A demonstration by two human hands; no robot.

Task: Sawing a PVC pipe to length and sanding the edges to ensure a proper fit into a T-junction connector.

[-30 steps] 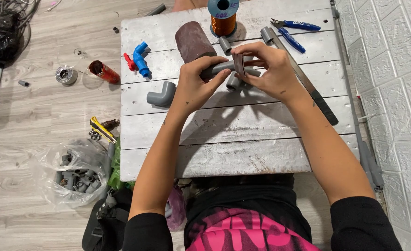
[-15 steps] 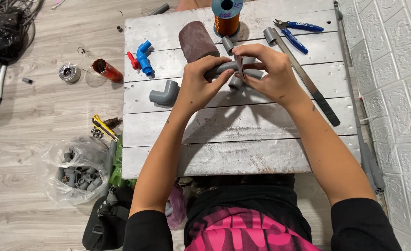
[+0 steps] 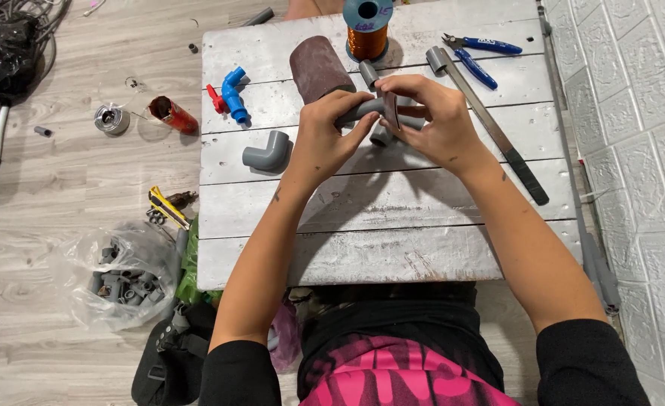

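Note:
Both hands meet over the middle of a low whitewashed plank table point(image 3: 377, 218). My left hand point(image 3: 323, 139) grips a short grey pipe piece point(image 3: 359, 111). My right hand point(image 3: 432, 120) pinches a strip of sandpaper point(image 3: 392, 111) wrapped around the pipe's end. Another grey fitting point(image 3: 381, 137) lies under the hands, mostly hidden. A brown roll of sandpaper point(image 3: 319, 68) lies just beyond my left hand.
On the table: a grey elbow fitting point(image 3: 267, 153), a blue valve with red handle point(image 3: 231, 94), a copper wire spool point(image 3: 368, 30), blue-handled pliers point(image 3: 479, 54), a long grey tool point(image 3: 490, 124). On the floor: a red can point(image 3: 172, 114), a bag of grey fittings point(image 3: 118, 278), a yellow knife point(image 3: 166, 207).
The view has shifted slightly. My hands stay together on the pipe piece, with the right fingers moving a little around its end.

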